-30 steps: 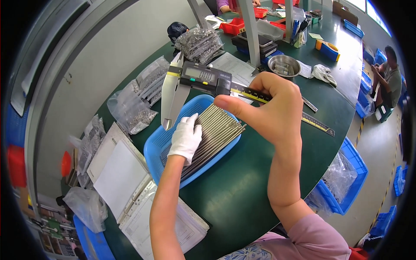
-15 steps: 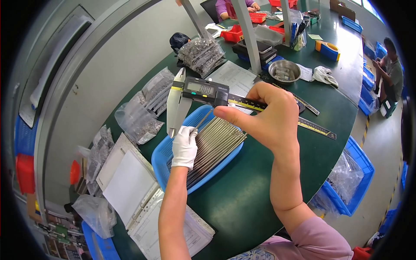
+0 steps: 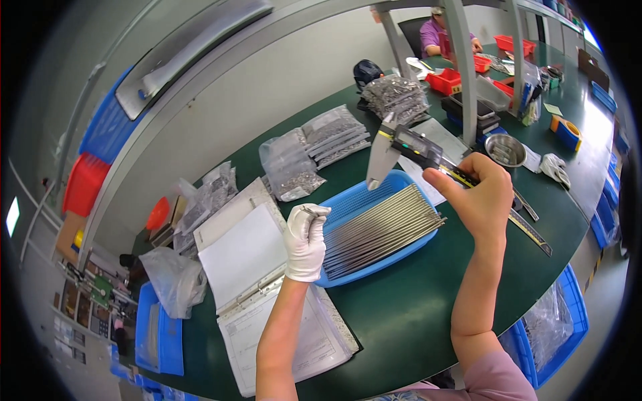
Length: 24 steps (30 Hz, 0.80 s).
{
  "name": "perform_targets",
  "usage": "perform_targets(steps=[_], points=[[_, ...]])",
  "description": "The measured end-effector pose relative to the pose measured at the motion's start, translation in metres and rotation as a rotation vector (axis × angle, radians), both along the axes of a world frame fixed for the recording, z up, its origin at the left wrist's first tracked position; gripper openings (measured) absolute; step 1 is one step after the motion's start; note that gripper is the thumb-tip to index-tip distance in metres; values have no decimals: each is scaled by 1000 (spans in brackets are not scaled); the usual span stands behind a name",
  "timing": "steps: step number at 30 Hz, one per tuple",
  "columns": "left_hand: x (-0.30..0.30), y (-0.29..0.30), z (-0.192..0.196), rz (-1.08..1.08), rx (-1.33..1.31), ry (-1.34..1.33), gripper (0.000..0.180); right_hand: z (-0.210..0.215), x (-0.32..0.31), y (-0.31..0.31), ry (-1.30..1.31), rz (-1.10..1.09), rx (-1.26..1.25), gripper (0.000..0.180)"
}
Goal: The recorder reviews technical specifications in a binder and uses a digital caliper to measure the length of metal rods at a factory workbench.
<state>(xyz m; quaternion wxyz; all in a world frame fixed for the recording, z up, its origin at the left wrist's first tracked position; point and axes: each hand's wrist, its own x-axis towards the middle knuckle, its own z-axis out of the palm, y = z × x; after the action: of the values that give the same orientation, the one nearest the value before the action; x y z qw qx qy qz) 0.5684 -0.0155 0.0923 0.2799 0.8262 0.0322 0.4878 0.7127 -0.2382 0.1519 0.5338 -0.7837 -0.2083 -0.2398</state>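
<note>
My right hand [image 3: 483,195], bare, is closed around the beam of a digital caliper [image 3: 416,147] held above the table. The caliper's jaws point toward the left, over the far rim of a blue basket [image 3: 382,266]. In the basket many thin metal rods [image 3: 384,227] lie side by side. My left hand [image 3: 305,244], in a white glove, is closed at the basket's left side. A short bit of a metal rod [image 3: 311,212] shows at its fingertips; the glove hides the rest.
An open ring binder [image 3: 244,254] lies left of the basket. Behind are bags of metal parts [image 3: 334,130] and a steel bowl [image 3: 505,150]. A tape dispenser [image 3: 566,132] stands at the right. Shelf posts [image 3: 461,73] rise at the back, where another person [image 3: 435,33] sits.
The view has swung to the left. My left hand has drawn away from the caliper's jaws with the rod, to the basket's left side. My right hand still holds the caliper.
</note>
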Motion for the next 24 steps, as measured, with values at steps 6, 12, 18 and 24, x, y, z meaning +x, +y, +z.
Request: perform_targets(steps=[6, 12, 18, 24], points=[[-43, -19, 43, -78, -760, -359, 8, 5, -5, -4, -27, 10, -19, 58], [-107, 25, 27, -543, -1220, -614, 15, 5, -13, 7, -7, 58, -51, 58], [-121, 30, 6, -736, -1465, -664, 16, 5, -19, 9, -29, 103, -88, 57], [-135, 24, -4, -670, -1560, -687, 15, 5, -25, 13, -60, 150, -126, 59]])
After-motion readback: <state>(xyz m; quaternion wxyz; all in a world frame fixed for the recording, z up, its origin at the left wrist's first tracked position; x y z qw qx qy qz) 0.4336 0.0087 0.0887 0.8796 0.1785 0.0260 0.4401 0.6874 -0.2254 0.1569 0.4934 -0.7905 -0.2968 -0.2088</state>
